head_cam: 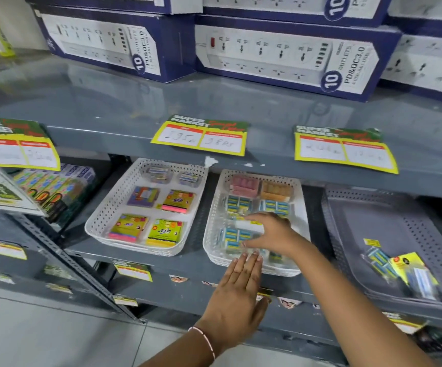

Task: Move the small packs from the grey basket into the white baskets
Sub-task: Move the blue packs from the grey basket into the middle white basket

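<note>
**Hands working at the right-hand white basket**

Fingers (243, 266) of the left hand (237, 295) are lying straight and pressed together, their tips touching the near rim of the right-hand white basket (214, 250). A thin bracelet (204, 337) is circling that wrist. Just beyond the rim, the right hand (270, 231) is reaching into this basket from the right, its fingers curled over a white pack (249, 225) and the blue and yellow small packs (231, 238) beneath it; whether it is actually gripping one, I cannot tell. Further back in the same basket, more blue packs are sitting in two groups, and behind them a pink pack (244, 185) and an orange pack (275, 191) are lying side by side at the far wall.

Left of this basket, close beside it, the second white basket (100, 218) is holding yellow, purple and clear-boxed packs in neat rows. Right of it, the grey basket (426, 234) is carrying a few remaining packs (399, 271) near its front corner, blue ones and a yellow-carded one overlapping.

Above the right-hand white basket, a yellow price label (201, 137) is hanging from the upper shelf edge, and blue and white power-strip boxes (288, 56) are stacked further back on that shelf.
</note>
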A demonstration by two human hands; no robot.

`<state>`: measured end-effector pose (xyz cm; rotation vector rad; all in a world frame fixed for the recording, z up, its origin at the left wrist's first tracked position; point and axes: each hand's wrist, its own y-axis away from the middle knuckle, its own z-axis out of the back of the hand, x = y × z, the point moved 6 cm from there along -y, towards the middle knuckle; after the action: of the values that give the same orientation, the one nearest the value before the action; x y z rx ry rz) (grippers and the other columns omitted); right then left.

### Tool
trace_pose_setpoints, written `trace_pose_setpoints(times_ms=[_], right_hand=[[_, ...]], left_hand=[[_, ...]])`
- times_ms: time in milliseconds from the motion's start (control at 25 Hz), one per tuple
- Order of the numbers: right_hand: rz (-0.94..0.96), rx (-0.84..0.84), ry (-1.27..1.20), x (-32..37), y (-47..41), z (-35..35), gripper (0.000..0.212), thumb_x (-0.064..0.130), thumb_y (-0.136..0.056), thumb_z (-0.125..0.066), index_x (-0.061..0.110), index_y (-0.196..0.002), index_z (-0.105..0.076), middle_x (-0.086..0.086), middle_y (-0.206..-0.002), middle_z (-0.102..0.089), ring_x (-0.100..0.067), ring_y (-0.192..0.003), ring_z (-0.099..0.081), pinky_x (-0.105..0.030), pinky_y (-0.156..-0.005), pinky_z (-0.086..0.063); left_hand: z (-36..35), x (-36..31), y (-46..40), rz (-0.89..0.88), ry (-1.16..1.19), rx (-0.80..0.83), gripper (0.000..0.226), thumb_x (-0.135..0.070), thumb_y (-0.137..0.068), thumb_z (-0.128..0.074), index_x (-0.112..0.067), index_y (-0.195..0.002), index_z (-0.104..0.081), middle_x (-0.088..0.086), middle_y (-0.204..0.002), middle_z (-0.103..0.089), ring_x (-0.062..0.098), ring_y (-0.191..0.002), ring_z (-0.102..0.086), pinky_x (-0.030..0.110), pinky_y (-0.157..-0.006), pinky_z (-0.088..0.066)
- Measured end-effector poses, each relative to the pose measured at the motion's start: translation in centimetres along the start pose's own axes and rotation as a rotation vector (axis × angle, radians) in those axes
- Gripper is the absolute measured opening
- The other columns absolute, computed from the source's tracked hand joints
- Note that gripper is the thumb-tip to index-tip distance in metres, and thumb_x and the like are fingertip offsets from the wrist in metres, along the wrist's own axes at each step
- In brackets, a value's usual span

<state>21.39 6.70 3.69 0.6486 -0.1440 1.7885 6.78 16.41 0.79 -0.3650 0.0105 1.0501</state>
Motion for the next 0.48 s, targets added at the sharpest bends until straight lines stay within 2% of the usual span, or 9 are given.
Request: trace_pose_setpoints(times_ms=[120, 240, 360, 480], right_hand=[[-0.024, -0.158, -0.146, -5.7, 4.3, 4.8, 0.057, 0.039, -0.069, -0.082, 0.034, -0.121, -0.063, 0.006, -0.132, -0.058, -0.013, -0.123, -0.052, -0.036, -0.108, -0.041], [-0.057, -0.233, -0.076, -11.4, 7.3, 7.5, 0.045, 0.027, -0.071, -0.082, 0.028, -0.114, -0.068, 0.004, -0.121, -0.067, -0.016, -0.112, -0.061, -0.036, -0.1, -0.048], [-0.261, -0.227, 0.005, -19.6, 10.9, 9.6, 0.038, 0.022, -0.074, -0.079, 0.034, -0.108, -0.068, 0.003, -0.12, -0.069, -0.019, -0.107, -0.066, -0.035, -0.093, -0.053], [-0.409, -0.171, 0.064, -26.5, 13.1, 10.2, 0.047, 0.011, -0.069, -0.079, 0.029, -0.112, -0.069, -0.001, -0.122, -0.069, -0.022, -0.109, -0.066, -0.034, -0.093, -0.052]], left_hand=[[-0.1, -5.3, -2.8, -0.106, 0.032, -0.012, 0.068, -0.045, -0.098, -0.044, 0.001, -0.148, -0.036, 0.014, -0.155, -0.033, 0.028, -0.145, -0.026, 0.039, -0.116, -0.016], [-1.1, -9.2, -4.8, -0.168, 0.052, -0.004, 0.068, -0.046, -0.098, -0.044, 0.0, -0.147, -0.037, 0.013, -0.155, -0.033, 0.027, -0.144, -0.028, 0.038, -0.115, -0.017], [-2.9, -14.5, -6.9, -0.254, 0.046, 0.026, 0.068, -0.046, -0.097, -0.044, -0.001, -0.147, -0.038, 0.012, -0.153, -0.037, 0.027, -0.143, -0.03, 0.037, -0.113, -0.018], [-5.1, -19.0, -8.3, -0.313, 0.053, 0.058, 0.069, -0.047, -0.097, -0.042, -0.002, -0.149, -0.034, 0.012, -0.153, -0.037, 0.026, -0.144, -0.029, 0.038, -0.116, -0.016]])
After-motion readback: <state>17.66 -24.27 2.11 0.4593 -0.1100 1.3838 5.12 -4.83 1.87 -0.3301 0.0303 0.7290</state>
